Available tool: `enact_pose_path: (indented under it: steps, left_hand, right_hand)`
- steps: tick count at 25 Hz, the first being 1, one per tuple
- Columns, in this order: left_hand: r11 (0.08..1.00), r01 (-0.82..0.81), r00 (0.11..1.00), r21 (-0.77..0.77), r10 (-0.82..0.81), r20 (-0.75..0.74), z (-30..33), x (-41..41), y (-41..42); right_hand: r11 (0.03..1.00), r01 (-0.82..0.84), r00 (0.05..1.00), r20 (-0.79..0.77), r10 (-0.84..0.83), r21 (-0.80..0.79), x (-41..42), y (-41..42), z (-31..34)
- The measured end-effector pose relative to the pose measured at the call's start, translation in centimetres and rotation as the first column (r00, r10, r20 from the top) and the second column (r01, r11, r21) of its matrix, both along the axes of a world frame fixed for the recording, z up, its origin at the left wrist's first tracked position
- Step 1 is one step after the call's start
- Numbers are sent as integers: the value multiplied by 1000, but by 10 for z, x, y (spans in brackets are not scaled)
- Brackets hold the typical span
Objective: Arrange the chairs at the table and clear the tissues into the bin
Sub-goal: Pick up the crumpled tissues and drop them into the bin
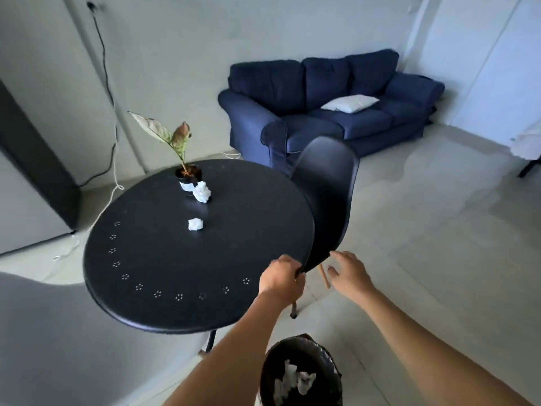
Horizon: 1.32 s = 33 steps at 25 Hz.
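Note:
A black shell chair point(328, 197) with wooden legs stands pushed against the right edge of the round black table point(164, 259). My left hand point(281, 281) grips the chair's near edge. My right hand point(349, 272) hovers just right of it, fingers spread, holding nothing. Two crumpled white tissues lie on the table: one point(195, 224) near the middle, a larger one point(202, 192) leaning against the plant pot point(188, 178). A dark bin point(301, 373) with several white tissues inside stands on the floor below my arms.
A blue sofa point(328, 109) with a white cushion sits against the far wall. A black cable and a white cord run down the left wall to the floor. A dark panel stands at the far left. Pale tiled floor spreads to the right.

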<state>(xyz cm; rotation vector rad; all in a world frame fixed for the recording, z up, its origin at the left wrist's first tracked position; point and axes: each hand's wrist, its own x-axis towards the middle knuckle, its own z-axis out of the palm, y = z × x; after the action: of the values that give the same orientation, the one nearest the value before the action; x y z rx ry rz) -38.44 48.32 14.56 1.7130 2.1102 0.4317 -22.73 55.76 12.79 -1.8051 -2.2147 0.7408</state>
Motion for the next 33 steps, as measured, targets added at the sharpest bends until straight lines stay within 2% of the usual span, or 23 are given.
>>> enact_pose_path:
  steps: [4, 9, 13, 16, 19, 22, 24, 27, 29, 33]
  left_hand:
    - [988, -141, 989, 68, 143, -25, 18, -82, 6]
    - [956, -293, 951, 21, 294, -98, 1, -187, 11]
    - [940, -339, 938, -41, 334, -95, -28, -250, 25]
    - [952, -301, 951, -53, 296, -89, -50, -273, 38]
    - [970, -240, 969, -42, 236, -72, -68, -293, 57]
    - [987, -161, 985, 1, 160, -64, -77, -300, 70]
    - [990, -129, 985, 63, 136, -109, -76, -299, 72]
    - [971, -80, 979, 226, 119, -168, -78, -294, 71]
    - [970, -44, 976, 241, 94, -198, -77, -290, 71]
    - [961, -104, 978, 257, 145, -146, -72, -282, 70]
  right_hand:
    - [992, -123, 992, 17, 122, 14, -72, 40, 30]
    - [954, -296, 954, 42, 297, -40, -174, 86, 32]
    - [901, -435, 892, 133, 432, -14, -264, 132, 30]
    - [832, -555, 805, 266, 530, 20, -320, 161, 21]
    - [716, -696, 679, 376, 631, 55, -367, 184, 5]
    - [581, -813, 538, 448, 714, 50, -393, 196, -11]
    - [548, -836, 497, 464, 733, 29, -400, 199, -18]
    - [555, -832, 492, 469, 733, 5, -404, 199, -27]
    - [571, -821, 513, 454, 728, 12, -405, 196, -32]
    - [614, -788, 567, 444, 694, 48, -400, 184, -34]
